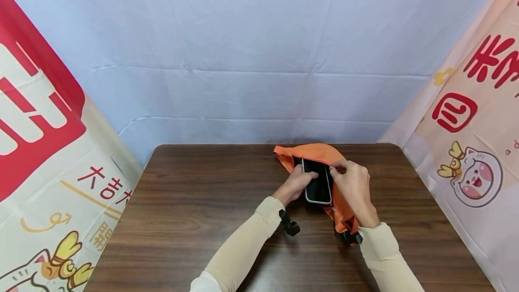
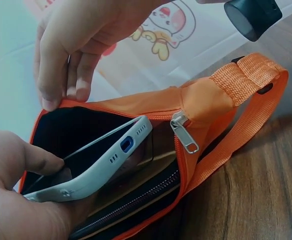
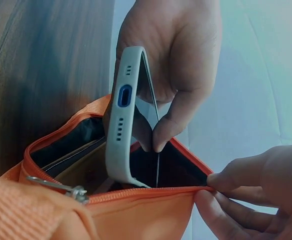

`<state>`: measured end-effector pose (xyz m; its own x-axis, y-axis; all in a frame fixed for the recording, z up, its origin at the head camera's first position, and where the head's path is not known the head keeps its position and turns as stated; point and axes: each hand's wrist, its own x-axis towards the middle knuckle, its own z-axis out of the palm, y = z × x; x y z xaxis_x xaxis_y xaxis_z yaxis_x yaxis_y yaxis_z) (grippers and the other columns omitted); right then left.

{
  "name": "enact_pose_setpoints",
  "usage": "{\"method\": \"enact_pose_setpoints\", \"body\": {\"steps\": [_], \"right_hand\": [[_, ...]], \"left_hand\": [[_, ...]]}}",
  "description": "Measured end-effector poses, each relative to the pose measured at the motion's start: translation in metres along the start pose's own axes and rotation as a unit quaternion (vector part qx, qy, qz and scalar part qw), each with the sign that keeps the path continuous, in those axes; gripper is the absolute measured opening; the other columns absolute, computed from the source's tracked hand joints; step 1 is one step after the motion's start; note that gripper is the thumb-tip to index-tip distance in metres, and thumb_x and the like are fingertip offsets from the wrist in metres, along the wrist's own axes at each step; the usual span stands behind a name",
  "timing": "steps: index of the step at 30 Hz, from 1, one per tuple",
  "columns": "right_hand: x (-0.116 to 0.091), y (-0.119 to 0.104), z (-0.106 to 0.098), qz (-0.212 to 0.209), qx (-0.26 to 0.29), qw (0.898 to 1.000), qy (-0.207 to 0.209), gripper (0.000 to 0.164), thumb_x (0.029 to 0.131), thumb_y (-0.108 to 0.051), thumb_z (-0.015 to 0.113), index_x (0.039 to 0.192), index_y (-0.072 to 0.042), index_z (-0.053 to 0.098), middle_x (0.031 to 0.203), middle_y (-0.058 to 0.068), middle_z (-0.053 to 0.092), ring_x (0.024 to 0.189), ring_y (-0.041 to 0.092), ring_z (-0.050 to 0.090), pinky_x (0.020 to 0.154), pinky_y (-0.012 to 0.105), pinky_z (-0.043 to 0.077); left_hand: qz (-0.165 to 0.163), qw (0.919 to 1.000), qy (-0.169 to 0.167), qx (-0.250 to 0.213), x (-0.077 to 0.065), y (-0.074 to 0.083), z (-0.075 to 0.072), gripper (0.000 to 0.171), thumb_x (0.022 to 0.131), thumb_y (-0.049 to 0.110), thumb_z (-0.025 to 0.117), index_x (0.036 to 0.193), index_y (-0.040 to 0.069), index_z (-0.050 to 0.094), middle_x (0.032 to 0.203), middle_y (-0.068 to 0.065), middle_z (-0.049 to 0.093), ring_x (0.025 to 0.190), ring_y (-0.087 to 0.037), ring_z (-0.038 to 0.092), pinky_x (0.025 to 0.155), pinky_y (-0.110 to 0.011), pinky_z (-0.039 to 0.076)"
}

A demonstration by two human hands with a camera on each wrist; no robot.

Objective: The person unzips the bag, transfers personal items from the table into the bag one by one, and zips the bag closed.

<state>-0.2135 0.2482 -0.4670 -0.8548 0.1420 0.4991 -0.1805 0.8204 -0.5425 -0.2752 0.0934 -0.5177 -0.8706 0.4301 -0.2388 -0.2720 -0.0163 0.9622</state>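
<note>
A smartphone (image 1: pixel 318 187) in a pale case sits at the mouth of an orange waist bag (image 1: pixel 320 151). My left hand (image 1: pixel 297 183) grips the phone along its side, thumb over the dark screen. The phone's charging-port end (image 2: pixel 127 144) points out of the unzipped opening; its other end is hidden by my hand and the bag. With thumb and fingers, my right hand (image 3: pixel 261 195) pinches the bag's zippered edge at one corner, holding the mouth apart. A metal zipper pull (image 2: pixel 186 134) hangs at the opposite end of the opening.
The bag lies near the far edge of a brown wooden table (image 1: pixel 202 193). Its orange strap (image 2: pixel 251 95) loops out beside it. A black buckle-like piece (image 1: pixel 350 238) lies by the right wrist. Pale cloth (image 1: pixel 251 57) hangs behind the table, with printed banners (image 1: pixel 478 148) at both sides.
</note>
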Motion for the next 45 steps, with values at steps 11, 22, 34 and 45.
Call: {"method": "enact_pose_setpoints", "body": {"steps": [11,22,34,45], "right_hand": [[-0.0011,0.0011,0.0014,0.002,-0.001,1.0,-0.004,0.006,0.094,-0.002,0.076,0.093,0.0,0.082,0.084,0.017,0.079,0.073,0.031,0.074,0.068,0.054,0.06],[-0.001,0.0008,0.0017,0.0,0.0,1.0,0.001,0.005,0.093,-0.001,0.077,0.093,-0.001,0.083,0.083,0.016,0.079,0.071,0.03,0.074,0.067,0.053,0.06],[-0.0006,0.001,0.0016,0.001,-0.003,1.0,0.004,0.005,0.093,-0.003,0.078,0.092,-0.002,0.083,0.083,0.016,0.079,0.071,0.03,0.074,0.068,0.053,0.06],[-0.0004,0.0011,0.0023,0.003,-0.002,1.0,0.005,0.005,0.093,-0.003,0.078,0.092,-0.001,0.082,0.083,0.016,0.079,0.071,0.031,0.074,0.069,0.054,0.06]], "left_hand": [[-0.043,0.9949,0.031,-0.086,0.0043,-0.0008,0.0026,0.051,0.106,0.008,0.057,0.152,-0.002,0.037,0.154,-0.022,0.042,0.145,-0.039,0.045,0.122,-0.061,0.038],[-0.061,0.986,0.022,-0.153,0.0046,0.0028,0.0045,0.071,0.103,0.001,0.051,0.166,-0.001,0.019,0.167,-0.028,0.027,0.15,-0.039,0.04,0.119,-0.053,0.042],[-0.068,0.9831,0.012,-0.17,0.0085,0.0049,0.0049,0.076,0.101,-0.001,0.048,0.169,-0.001,0.013,0.151,-0.021,0.034,0.088,-0.022,0.038,0.1,-0.042,0.035],[-0.057,0.9692,-0.01,-0.24,0.0083,0.0032,0.0077,0.079,0.103,-0.008,0.042,0.17,-0.001,-0.001,0.151,-0.024,0.034,0.146,-0.034,0.034,0.13,-0.059,0.024]]}}
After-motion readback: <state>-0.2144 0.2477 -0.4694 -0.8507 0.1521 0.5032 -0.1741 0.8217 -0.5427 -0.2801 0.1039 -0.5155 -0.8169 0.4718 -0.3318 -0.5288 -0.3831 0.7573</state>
